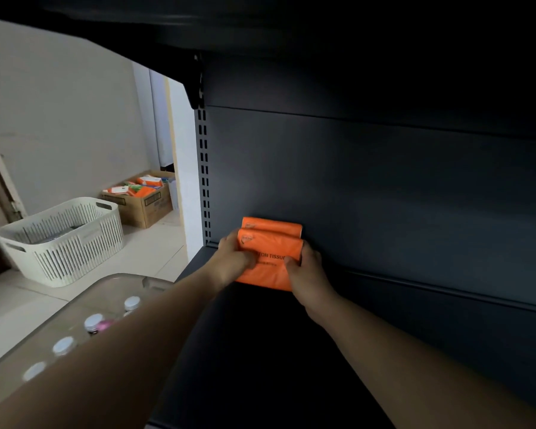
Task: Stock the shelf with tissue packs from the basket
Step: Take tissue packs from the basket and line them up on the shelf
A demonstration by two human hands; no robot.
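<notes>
Between the left hand (234,261) and the right hand (307,274), an orange tissue pack (268,258) is sitting, both hands closing on its ends. Just beyond the fingers, a second pack (271,226) is lying against the shelf (384,212) back.

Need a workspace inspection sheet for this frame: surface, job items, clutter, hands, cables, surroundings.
Surface: dark shelf, bare apart from the packs at its back left corner.
Job's things: two orange tissue packs, one behind the other against the back panel.
Clutter: clear bin with white-capped bottles, lower left.
Grip: left hand and right hand both grip the front pack's ends.
Cables: nothing seen.
Surroundings: white slatted basket on the floor; cardboard box of packs behind it.
</notes>
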